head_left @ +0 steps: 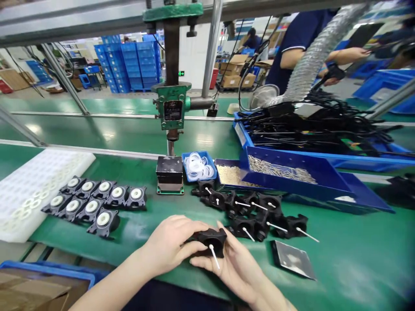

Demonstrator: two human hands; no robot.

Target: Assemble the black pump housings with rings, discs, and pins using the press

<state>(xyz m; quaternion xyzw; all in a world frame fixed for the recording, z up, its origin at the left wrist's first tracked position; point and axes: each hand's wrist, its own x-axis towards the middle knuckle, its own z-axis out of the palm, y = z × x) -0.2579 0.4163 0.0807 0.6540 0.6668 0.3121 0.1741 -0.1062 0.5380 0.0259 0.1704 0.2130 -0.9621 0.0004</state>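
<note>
Both of my hands hold one black plastic housing low over the green bench; a thin white pin sticks out of its round opening. My left hand grips it from the left, thumb across the front. On the right side and underneath, my right hand closes around it. Just beyond, several similar black housings with white pins lie in a cluster. Farther left, several black housings with white round inserts are set out in rows.
A green press stands behind my hands above a black block. Near it are a blue tray of white rings and a blue bin of metal pins. A white foam tray lies left; a co-worker stands across the bench.
</note>
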